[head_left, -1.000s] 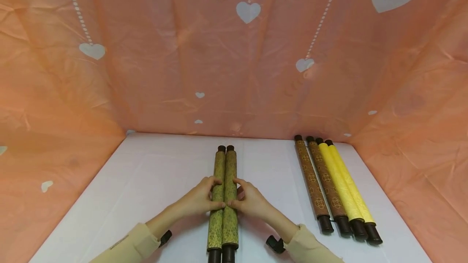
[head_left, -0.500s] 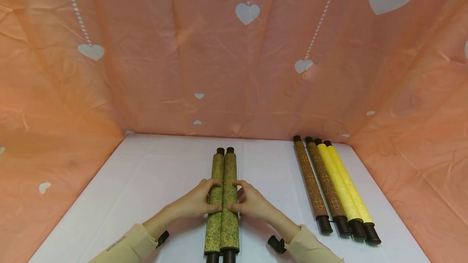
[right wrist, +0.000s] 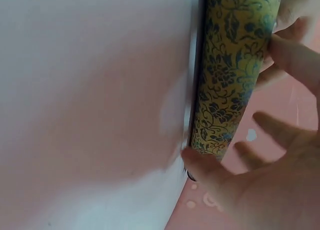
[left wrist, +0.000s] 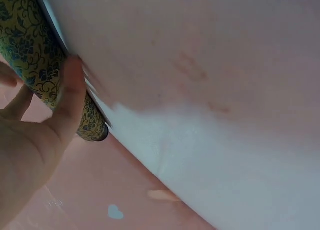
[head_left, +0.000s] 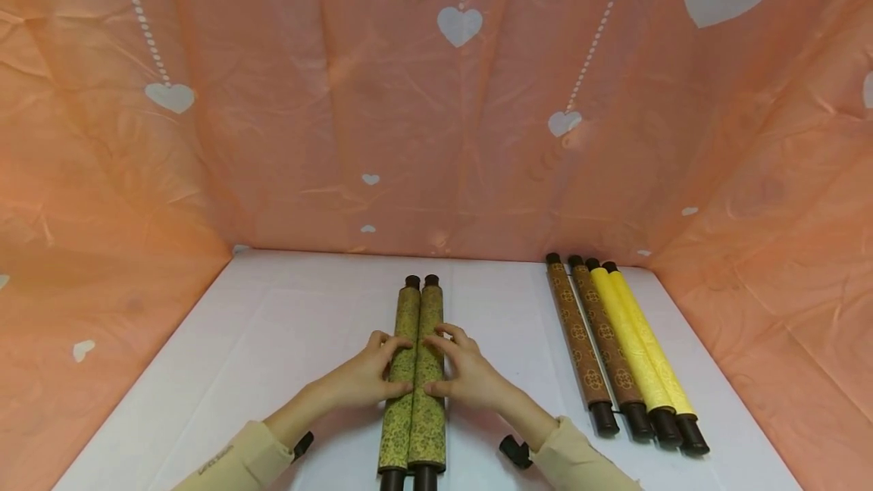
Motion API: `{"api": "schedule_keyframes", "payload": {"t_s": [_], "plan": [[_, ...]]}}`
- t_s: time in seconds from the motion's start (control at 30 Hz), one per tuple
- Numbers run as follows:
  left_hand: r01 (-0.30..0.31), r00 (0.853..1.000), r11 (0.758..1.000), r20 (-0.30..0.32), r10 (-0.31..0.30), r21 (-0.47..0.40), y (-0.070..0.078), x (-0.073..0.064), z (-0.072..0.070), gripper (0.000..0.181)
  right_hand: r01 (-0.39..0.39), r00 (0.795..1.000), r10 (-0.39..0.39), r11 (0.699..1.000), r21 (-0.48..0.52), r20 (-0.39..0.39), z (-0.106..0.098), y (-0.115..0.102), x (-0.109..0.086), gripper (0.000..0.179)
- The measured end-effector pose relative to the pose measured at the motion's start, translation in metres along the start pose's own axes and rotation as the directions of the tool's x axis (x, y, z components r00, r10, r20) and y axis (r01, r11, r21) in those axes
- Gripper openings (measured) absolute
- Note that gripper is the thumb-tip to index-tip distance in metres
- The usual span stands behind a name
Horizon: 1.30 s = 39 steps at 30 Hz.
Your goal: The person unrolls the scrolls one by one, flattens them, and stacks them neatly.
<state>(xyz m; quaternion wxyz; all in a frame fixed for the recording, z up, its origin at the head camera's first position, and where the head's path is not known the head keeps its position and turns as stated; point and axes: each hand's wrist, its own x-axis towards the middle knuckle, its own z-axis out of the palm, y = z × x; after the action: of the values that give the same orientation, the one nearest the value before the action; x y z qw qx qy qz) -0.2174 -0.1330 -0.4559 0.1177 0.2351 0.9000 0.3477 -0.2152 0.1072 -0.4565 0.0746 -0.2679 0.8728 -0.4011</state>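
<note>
Two green-gold scroll rolls with a dark floral pattern and dark end knobs lie side by side in the head view: a left roll and a right roll. My left hand holds the left roll, thumb across its top and fingers along its outer side. The left wrist view shows a finger along the patterned roll. My right hand is at the right roll, thumb touching its top. Its other fingers are spread and lifted over the roll, also in the right wrist view beside the roll.
To the right lie two brown scroll rolls with gold medallions, and two yellow rolls against them, all with dark knobs. They rest on a white table. Pink-orange cloth with pale hearts stands around the back and sides.
The right hand's fingers have loosened from the right roll and lifted over it. Both rolls have shifted slightly, their near ends a little to the left. The left hand still holds its roll.
</note>
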Motion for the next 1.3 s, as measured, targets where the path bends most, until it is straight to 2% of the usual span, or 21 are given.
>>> {"api": "schedule_keyframes", "payload": {"t_s": [0.17,0.3,0.43,0.67,0.83,1.03,1.2,1.3], "plan": [[-0.086,0.996,0.993,-0.022,0.088,0.078,0.001,0.0,0.001,0.064,0.09,0.993,-0.088,0.995,-0.029,0.074,-0.003,0.002,0.001,0.066],[-0.141,0.99,0.982,0.003,0.141,0.128,0.002,0.0,-0.001,0.058,0.093,0.989,-0.087,0.995,-0.044,0.117,-0.005,0.003,-0.001,0.066],[-0.16,0.987,0.971,0.025,0.158,0.178,0.002,-0.001,-0.002,0.056,0.084,0.989,-0.075,0.994,-0.064,0.129,-0.007,0.005,-0.004,0.067],[-0.163,0.987,0.954,0.03,0.16,0.251,0.001,-0.001,-0.002,0.053,0.065,0.994,-0.057,0.994,-0.087,0.091,-0.013,0.006,-0.01,0.064],[-0.165,0.984,0.951,-0.022,0.176,0.262,0.0,-0.001,-0.001,0.051,0.039,0.999,-0.035,0.993,-0.115,0.032,-0.015,0.009,-0.013,0.058],[-0.127,0.983,0.954,-0.093,0.157,0.27,-0.003,-0.001,0.0,0.05,-0.01,1.0,0.006,0.992,-0.129,-0.03,-0.014,0.012,-0.015,0.07],[-0.102,0.979,0.96,-0.144,0.143,0.261,-0.003,-0.002,0.001,0.049,-0.011,0.998,0.004,0.991,-0.136,-0.057,-0.016,0.012,-0.018,0.07],[-0.096,0.978,0.961,-0.154,0.139,0.259,-0.004,-0.003,0.001,0.047,0.006,0.998,-0.013,0.99,-0.138,-0.053,-0.018,0.014,-0.019,0.069]]}}
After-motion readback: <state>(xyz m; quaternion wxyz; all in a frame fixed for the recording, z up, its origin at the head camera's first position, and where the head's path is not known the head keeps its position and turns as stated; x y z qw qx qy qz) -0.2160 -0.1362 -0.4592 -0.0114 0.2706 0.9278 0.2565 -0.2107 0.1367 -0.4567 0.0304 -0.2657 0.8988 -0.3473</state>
